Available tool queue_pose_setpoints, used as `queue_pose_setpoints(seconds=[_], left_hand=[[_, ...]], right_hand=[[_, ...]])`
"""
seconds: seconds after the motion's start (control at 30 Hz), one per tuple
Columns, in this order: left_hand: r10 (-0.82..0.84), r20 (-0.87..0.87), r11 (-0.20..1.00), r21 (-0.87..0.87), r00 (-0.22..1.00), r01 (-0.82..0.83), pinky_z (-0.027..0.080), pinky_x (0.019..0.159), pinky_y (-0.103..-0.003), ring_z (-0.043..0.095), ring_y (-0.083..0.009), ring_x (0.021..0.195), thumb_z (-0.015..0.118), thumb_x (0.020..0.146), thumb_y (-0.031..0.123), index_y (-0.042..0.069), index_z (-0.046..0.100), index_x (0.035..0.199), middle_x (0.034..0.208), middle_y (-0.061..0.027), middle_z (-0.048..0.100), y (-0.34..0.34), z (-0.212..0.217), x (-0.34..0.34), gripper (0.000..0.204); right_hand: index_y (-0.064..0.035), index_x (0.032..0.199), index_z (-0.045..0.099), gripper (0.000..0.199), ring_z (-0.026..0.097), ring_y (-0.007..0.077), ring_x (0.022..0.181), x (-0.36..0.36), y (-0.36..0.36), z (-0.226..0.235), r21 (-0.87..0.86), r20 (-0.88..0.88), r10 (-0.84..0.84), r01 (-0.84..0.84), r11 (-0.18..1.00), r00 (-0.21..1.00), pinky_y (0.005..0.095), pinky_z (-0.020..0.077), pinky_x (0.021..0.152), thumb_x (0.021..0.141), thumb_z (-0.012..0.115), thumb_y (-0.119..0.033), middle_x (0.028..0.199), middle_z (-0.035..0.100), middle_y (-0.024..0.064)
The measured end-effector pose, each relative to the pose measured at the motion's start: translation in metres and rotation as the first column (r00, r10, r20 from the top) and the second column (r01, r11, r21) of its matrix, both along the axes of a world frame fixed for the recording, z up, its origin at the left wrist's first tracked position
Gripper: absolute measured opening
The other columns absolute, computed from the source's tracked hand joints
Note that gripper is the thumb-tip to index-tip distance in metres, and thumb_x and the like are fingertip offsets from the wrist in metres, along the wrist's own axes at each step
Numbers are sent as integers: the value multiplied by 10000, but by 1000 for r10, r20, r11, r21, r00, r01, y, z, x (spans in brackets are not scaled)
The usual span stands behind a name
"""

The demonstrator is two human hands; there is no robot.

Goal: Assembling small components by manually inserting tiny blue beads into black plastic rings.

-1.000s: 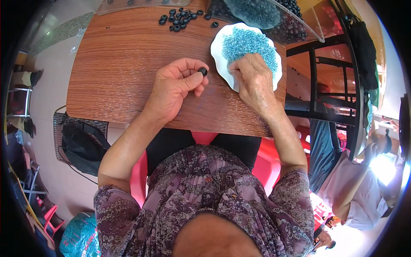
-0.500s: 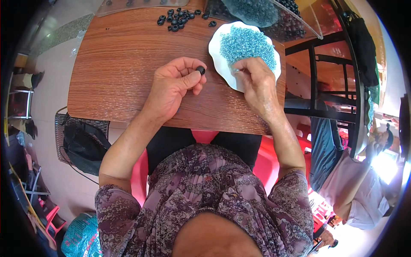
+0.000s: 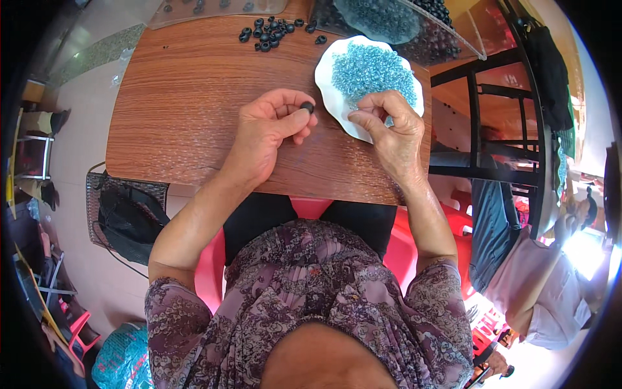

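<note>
My left hand (image 3: 275,126) pinches a small round black piece (image 3: 307,107) between thumb and fingertips, just above the table. To its right, my right hand (image 3: 395,126) hovers over the near edge of a white scalloped plate (image 3: 328,97). Thumb and index finger are pressed together there; whatever sits between them is too small to make out. A heap of tiny translucent blue beads (image 3: 372,70) covers much of the plate. Farther back lie several loose black round pieces (image 3: 272,32), some showing a hole, like the one in my left hand.
A clear-walled bin (image 3: 414,42) with many dark pieces stands behind the plate. At the back left is a clear tray (image 3: 214,10) with a few dark pieces. A black metal frame (image 3: 476,117) rises right of the wooden table (image 3: 175,110). Another person (image 3: 525,279) is farther right.
My right hand has drawn slightly back from the bead heap toward the plate's near edge, its fingertips still together. The left hand keeps its pinch on the black piece, almost unmoved.
</note>
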State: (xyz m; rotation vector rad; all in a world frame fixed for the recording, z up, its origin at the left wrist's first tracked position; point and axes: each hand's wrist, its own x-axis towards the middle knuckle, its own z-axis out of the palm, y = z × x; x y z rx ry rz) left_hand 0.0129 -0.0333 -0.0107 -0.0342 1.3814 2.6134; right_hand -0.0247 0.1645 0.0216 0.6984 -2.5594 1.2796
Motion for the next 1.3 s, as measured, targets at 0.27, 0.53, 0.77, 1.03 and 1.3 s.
queue_pose_setpoints(seconds=[0.27, 0.53, 0.77, 1.03, 1.3], left_hand=[[134, -342, 935, -267, 930, -233, 463, 690, -214, 554, -77, 787, 571, 825, -13, 19, 575, 979, 830, -14, 587, 39, 18, -7, 158], [209, -582, 667, -503, 786, -550, 485, 627, -315, 623, -225, 738, 557, 830, 9, 64, 505, 1021, 819, -108, 608, 42, 6, -10, 205], [102, -682, 426, -628, 724, -651, 471, 654, -256, 580, -115, 744, 540, 885, 59, 46, 479, 1055, 781, -39, 598, 31, 10, -10, 181], [307, -249, 759, -518, 919, -394, 451, 535, -396, 600, -305, 598, 549, 847, 154, 37, 500, 963, 659, -117, 594, 12, 10, -25, 171], [-119, -730, 94, -683, 673, -724, 470, 557, -363, 595, -247, 672, 539, 790, 83, 38, 511, 882, 736, -114, 589, -11, -4, -44, 106]], right_hand=[[-14, 840, 601, 161, 481, 31, 660, 14, -12, 10, -197, 215, 28, 16, 980, 976, 170, 416, 613, 727, 688, 62, 787, 574, -24], [-1, 937, 571, 243, 537, 50, 735, 19, -27, 10, -375, 332, 94, 40, 926, 938, 173, 434, 632, 733, 686, 64, 825, 592, -4], [-9, 965, 565, 273, 519, 52, 708, 19, -36, 8, -184, 189, 53, -18, 983, 980, 181, 429, 628, 727, 676, 65, 822, 586, 4], [-23, 913, 600, 231, 485, 59, 649, 12, -33, 5, -72, 46, 65, -61, 996, 997, 202, 414, 593, 712, 679, 58, 765, 578, 8], [-12, 806, 640, 108, 492, 80, 663, 2, -25, 10, -49, -50, 64, -66, 997, 997, 214, 409, 613, 719, 671, 44, 757, 576, 12]])
